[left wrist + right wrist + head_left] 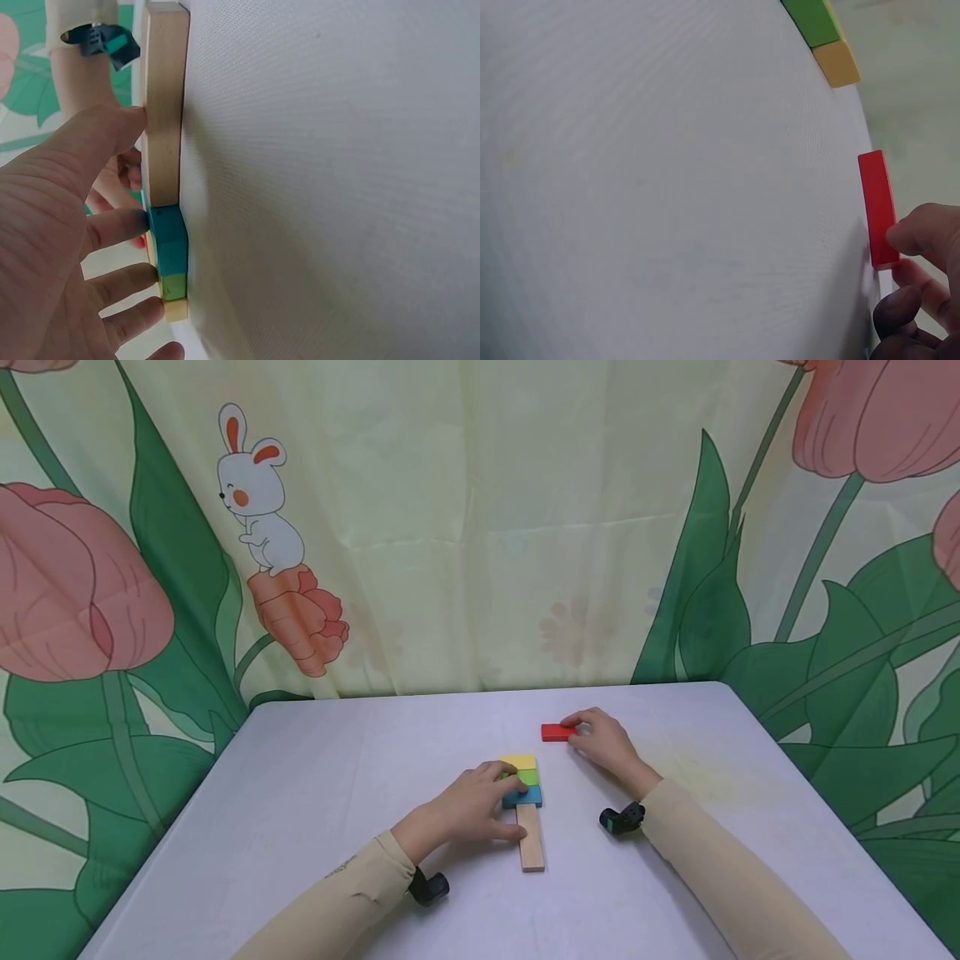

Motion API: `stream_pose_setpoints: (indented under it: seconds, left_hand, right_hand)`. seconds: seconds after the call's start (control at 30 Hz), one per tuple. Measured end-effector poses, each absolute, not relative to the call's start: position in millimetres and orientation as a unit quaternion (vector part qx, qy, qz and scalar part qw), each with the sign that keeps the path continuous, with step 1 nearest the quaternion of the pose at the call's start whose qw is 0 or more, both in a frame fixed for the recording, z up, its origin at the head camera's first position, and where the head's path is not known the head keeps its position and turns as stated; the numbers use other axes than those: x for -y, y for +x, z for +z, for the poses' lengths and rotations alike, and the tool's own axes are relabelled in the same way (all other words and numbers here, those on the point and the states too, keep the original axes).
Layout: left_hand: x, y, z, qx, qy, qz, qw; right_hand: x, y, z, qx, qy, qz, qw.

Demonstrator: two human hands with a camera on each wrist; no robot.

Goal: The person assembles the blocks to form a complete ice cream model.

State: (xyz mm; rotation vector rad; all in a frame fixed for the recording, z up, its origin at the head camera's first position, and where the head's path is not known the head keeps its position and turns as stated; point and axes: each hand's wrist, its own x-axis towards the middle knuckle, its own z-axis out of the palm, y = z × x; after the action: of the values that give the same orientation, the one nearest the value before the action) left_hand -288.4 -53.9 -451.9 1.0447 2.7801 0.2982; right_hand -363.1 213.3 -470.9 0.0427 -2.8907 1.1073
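Note:
A plain wooden block (531, 843) lies lengthwise on the table, with a blue block (533, 796), a green block (529, 776) and a yellow block (519, 762) in a row off its far end. Over this row spreads my left hand (474, 800); its thumb touches the plain block's side and its fingertips rest along the colored ones, as the left wrist view shows. Farther back and to the right, my right hand (606, 745) pinches the right end of a red block (555, 733) between thumb and fingers. That block is apart from the row, just beyond the yellow one.
A white cloth covers the table (315, 793). Behind its far edge hangs a curtain (480, 527) printed with tulips and a rabbit. Dark wrist cameras (622, 819) sit on both forearms.

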Motion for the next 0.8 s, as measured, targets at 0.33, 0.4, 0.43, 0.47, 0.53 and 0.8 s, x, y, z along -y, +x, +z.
stream_pose_setpoints:
  seconds: [0.33,0.4,0.43,0.47,0.53,0.8]
  left_hand:
    - [54,-289,-451,-0.929,0.349,0.093,0.080]
    - [53,-289,-451,-0.930,0.348,0.091,0.081]
    - [53,-289,-451,-0.930,0.347,0.090,0.081]
    - [53,-289,-451,-0.930,0.346,0.089,0.081]
    - [53,-289,-451,-0.931,0.346,0.088,0.082]
    - [53,-290,-450,-0.929,0.352,0.088,0.078]
  right_hand:
    - [-202,-364,-472,0.937,0.038,0.348,0.015]
    - [-199,-364,-473,0.938,0.043,0.344,0.016]
    - [-198,-364,-473,0.938,0.044,0.345,0.015]
    - [-196,-364,-473,0.937,0.046,0.345,0.017]
    - [-194,-364,-473,0.937,0.050,0.344,0.016]
    - [-188,-367,-474,0.939,0.064,0.339,0.013]
